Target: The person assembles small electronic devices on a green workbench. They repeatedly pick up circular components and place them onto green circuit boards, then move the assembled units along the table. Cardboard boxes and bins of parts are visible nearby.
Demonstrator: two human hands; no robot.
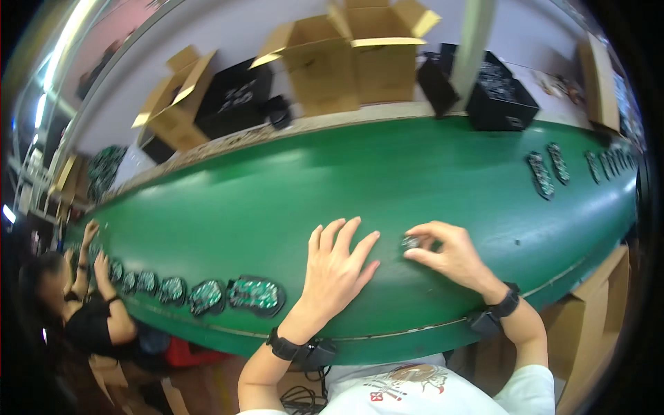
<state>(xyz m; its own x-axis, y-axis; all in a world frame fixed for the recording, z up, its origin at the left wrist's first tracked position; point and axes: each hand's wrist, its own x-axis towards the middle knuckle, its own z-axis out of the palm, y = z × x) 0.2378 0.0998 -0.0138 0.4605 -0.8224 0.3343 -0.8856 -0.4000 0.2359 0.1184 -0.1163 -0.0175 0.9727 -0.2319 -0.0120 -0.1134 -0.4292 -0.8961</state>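
My left hand [333, 271] is over the green work surface [290, 187], its fingers spread and nothing in them. To its right, my right hand [453, 257] pinches a small dark, roundish part [410, 243] between thumb and fingers. Most of that part hides behind the fingertips, so its exact kind does not show. Nearest to my left hand is a black housing with a green circuit board [254, 295], lying at the near edge. A second such housing [207, 297] sits just left of it.
More board-filled housings [172, 290] run left toward a co-worker [90, 304] whose hands are over the surface. Several long dark pieces [541, 176] lie at the far right. Cardboard boxes [318, 76] and black bins [501, 104] line the back ledge.
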